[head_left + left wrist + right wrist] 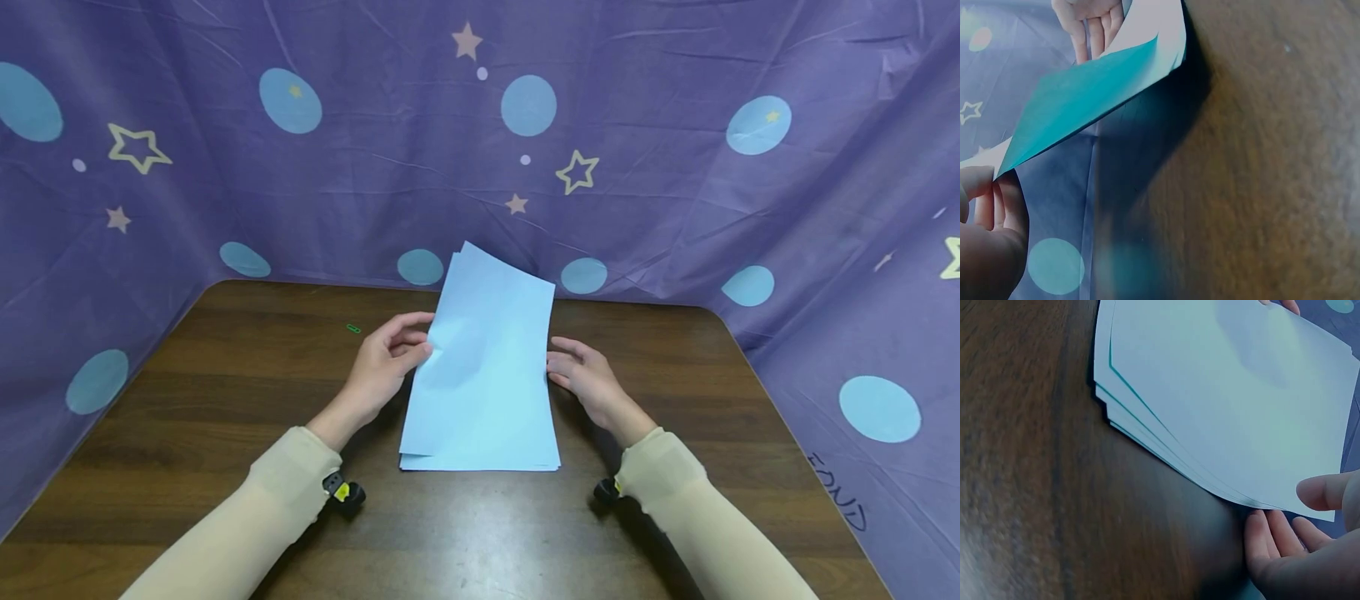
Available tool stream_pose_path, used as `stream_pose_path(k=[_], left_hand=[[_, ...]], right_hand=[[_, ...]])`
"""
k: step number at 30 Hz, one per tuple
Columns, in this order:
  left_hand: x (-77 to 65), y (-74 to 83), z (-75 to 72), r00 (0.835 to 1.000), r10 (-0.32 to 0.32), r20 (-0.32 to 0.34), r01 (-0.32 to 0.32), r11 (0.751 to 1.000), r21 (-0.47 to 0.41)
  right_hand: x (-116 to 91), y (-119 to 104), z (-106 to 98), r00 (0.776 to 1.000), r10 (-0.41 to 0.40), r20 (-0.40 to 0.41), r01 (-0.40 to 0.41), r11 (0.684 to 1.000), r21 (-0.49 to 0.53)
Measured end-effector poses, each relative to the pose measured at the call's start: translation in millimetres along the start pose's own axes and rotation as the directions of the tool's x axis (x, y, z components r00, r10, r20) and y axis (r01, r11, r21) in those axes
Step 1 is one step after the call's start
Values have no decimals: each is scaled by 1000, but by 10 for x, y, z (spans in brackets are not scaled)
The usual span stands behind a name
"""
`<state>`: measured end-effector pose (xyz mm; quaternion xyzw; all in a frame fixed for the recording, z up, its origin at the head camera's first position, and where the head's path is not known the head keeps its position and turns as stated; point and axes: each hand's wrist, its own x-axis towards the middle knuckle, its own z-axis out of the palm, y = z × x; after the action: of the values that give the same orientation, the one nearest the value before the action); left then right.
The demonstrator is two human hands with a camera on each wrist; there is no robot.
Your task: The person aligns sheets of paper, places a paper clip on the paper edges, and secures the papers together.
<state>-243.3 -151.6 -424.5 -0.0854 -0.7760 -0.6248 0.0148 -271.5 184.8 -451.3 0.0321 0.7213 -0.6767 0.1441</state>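
W/ bare L hand [386,358], pinching L edge of stacked pale-blue rectangular paper sheets [487,375]; w/ bare R hand [592,379], loosely spread, only touching R edge.

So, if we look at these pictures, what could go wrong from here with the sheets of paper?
The sheets of paper might slide apart: their near edges do not line up. They look bent beside the thumb of the left grip, so too much pressure there could leave a crease. Also, the small green clip lies loose on the table near that same grip, so a careless sideways move might knock it away.
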Motion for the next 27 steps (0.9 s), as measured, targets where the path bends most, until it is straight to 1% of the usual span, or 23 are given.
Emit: stream_pose_path(k=[7,12,18,27], left_hand=[[-3,-15,-8,1000,-3,-13,3,1000,-6],[-7,-7,-7,1000,3,-16,-3,1000,-10],[-12,-15,-2,1000,7,-26,-7,1000,-12],[-15,-14,15,999,-3,-43,2,1000,-20]], right_hand=[[-38,-35,36,999,-21,-32,21,1000,1],[-46,-44,58,996,-36,-87,34,999,-28],[-55,-58,95,988,-26,-151,24,1000,-16],[-99,-87,96,980,-72,-184,65,997,-44]])
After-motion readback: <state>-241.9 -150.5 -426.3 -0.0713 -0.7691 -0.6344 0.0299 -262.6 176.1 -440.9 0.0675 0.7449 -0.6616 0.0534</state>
